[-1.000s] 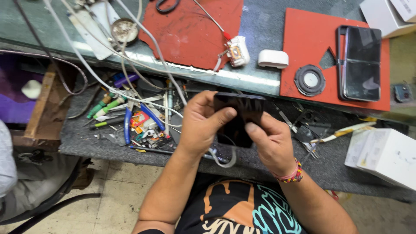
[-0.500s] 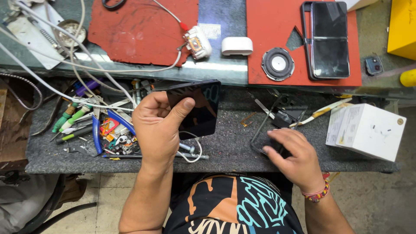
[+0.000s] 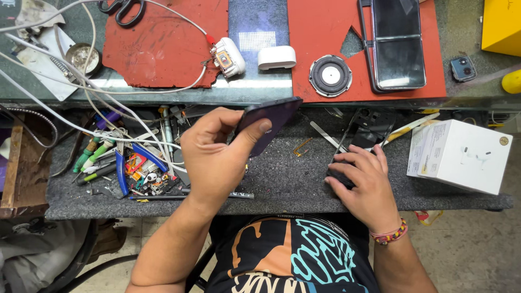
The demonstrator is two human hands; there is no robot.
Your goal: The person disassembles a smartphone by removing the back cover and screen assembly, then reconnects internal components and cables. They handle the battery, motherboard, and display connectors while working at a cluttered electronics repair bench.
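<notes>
Item 1: my left hand (image 3: 217,154), fingers closed around a dark smartphone (image 3: 268,122), held tilted above the grey bench (image 3: 282,179). A second ago both hands gripped it; now the left carries it alone.

Item 2: my right hand (image 3: 363,184), moved off to 3 o'clock of the phone, lying flat with fingers spread on a black part (image 3: 347,171) on the bench; I judge it is fetching the next piece, grip not yet closed.

Item 3: tool pile (image 3: 130,163), pliers and screwdrivers, at 9 o'clock of the left hand.

Item 4: white box (image 3: 461,154), at 3 o'clock of the right hand.

Item 5: round speaker (image 3: 330,75) on the red mat (image 3: 325,32), at 12 o'clock.
</notes>
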